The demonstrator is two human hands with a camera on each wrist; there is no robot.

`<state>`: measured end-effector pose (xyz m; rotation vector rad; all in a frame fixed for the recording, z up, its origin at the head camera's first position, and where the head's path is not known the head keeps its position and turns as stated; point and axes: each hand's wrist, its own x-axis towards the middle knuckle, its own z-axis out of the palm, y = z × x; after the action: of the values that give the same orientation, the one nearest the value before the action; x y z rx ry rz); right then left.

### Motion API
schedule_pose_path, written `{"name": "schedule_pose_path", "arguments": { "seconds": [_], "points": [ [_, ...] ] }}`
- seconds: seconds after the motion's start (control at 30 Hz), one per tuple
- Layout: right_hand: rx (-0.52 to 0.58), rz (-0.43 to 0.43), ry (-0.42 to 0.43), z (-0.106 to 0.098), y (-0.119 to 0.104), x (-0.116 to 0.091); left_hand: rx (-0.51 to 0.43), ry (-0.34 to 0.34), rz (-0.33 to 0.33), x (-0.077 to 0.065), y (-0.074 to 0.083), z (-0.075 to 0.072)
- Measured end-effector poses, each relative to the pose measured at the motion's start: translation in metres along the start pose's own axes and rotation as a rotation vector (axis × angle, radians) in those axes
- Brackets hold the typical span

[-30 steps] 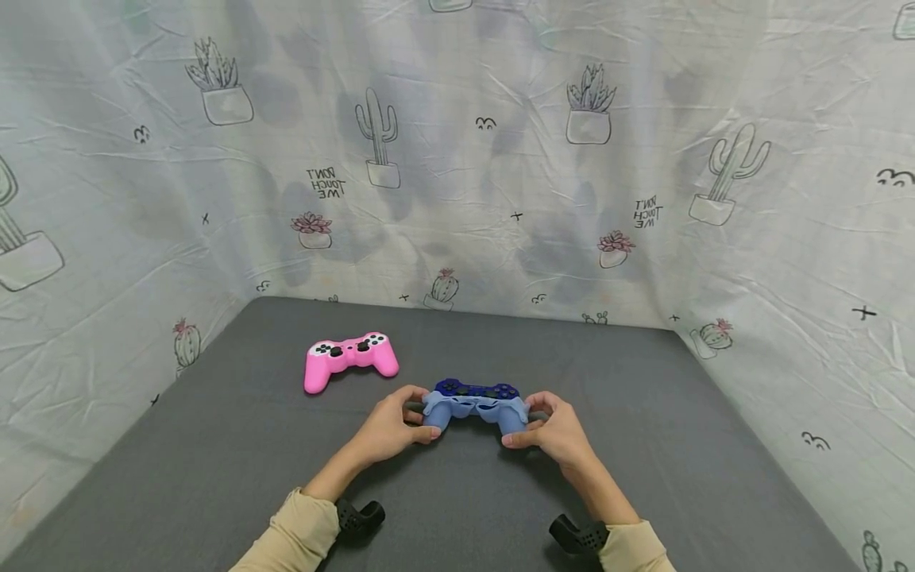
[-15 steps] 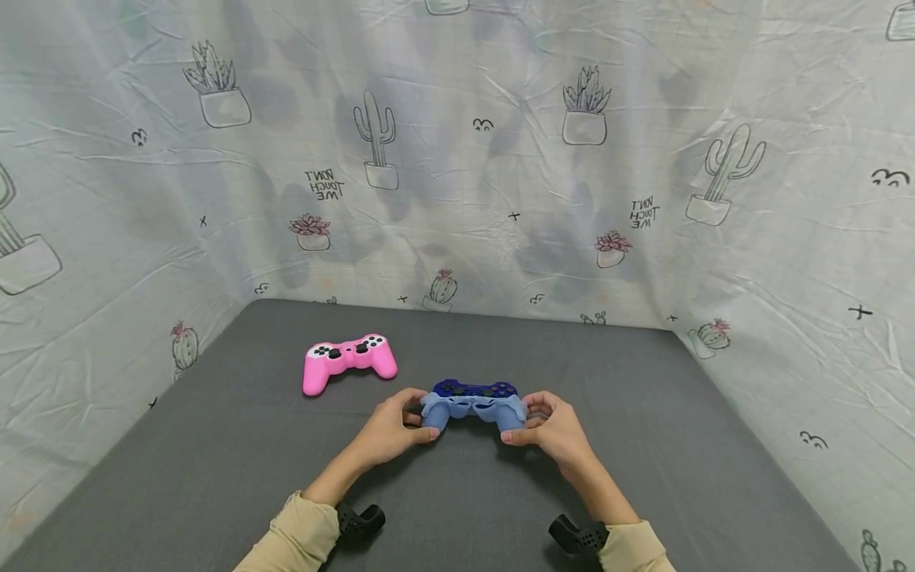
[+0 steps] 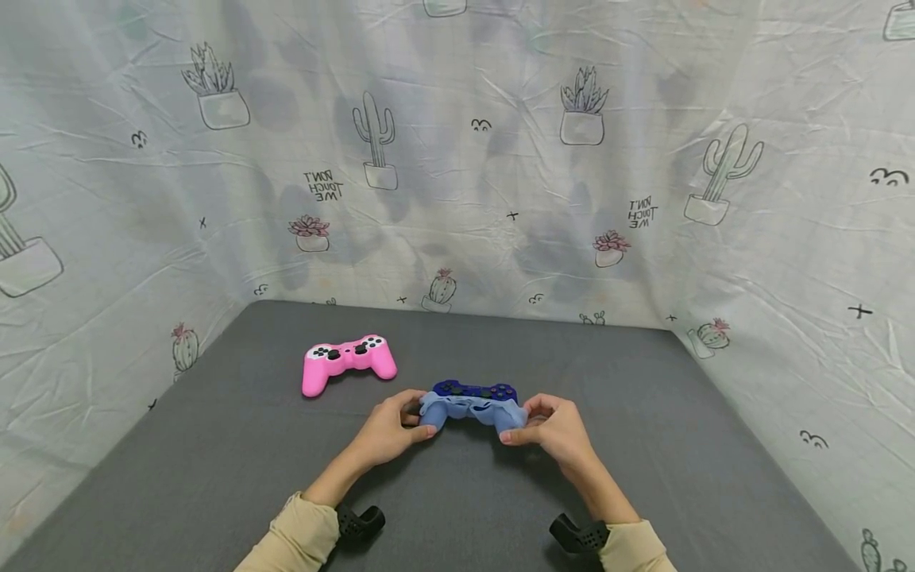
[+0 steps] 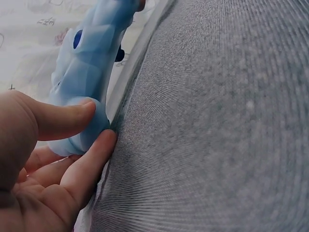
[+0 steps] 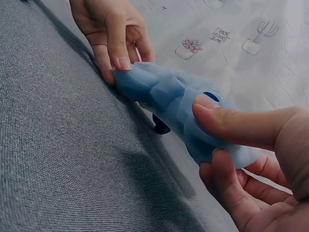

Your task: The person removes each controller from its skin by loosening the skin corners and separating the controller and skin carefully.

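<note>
Since the earlier frame, I see the light-blue cover [image 3: 472, 408] spread slightly farther toward the right hand [image 3: 556, 431]. That hand pinches the cover between thumb and fingers at the right end of the blue controller [image 3: 475, 390]; the left hand [image 3: 388, 427] pinches it at the left end. The controller's button face shows above the cover. Beyond the controller, to its left, the pink controller [image 3: 349, 359] lies on the grey tabletop [image 3: 629, 429]; behind it hangs a cactus-print cloth [image 3: 457, 175].

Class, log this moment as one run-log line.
left hand: pinches light-blue cover, left end | right hand: pinches right end | blue controller: partly covered | pink controller: apart, on grey table
</note>
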<state>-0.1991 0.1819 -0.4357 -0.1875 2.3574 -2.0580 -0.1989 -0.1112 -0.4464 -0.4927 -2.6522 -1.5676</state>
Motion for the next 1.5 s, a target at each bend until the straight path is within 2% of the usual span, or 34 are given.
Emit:
{"name": "schedule_pose_path", "arguments": {
  "seconds": [0.47,0.53,0.7,0.8,0.93,1.2,1.5],
  "points": [
    [0.033,0.053,-0.019,0.002,0.007,-0.001,0.0,0.019,-0.01,0.0,0.0,0.001],
    [0.028,0.057,-0.014,0.003,0.007,-0.001,-0.046,0.005,-0.014,0.0,0.0,0.001],
    [0.008,0.066,0.01,0.004,0.007,-0.001,-0.255,-0.029,-0.013,0.0,0.001,0.002],
    [0.014,0.079,-0.014,0.005,0.006,0.0,-0.308,-0.044,-0.007,0.0,0.002,0.001],
    [0.027,0.087,-0.033,0.006,0.005,0.001,-0.265,-0.049,-0.009,0.001,0.002,0.0],
    [0.017,0.084,0.048,0.01,0.005,0.003,-0.157,-0.061,-0.025,0.002,0.003,-0.003],
    [0.02,0.106,0.071,0.011,0.003,0.001,-0.058,-0.064,0.019,0.003,0.001,-0.002]
  ]
}}
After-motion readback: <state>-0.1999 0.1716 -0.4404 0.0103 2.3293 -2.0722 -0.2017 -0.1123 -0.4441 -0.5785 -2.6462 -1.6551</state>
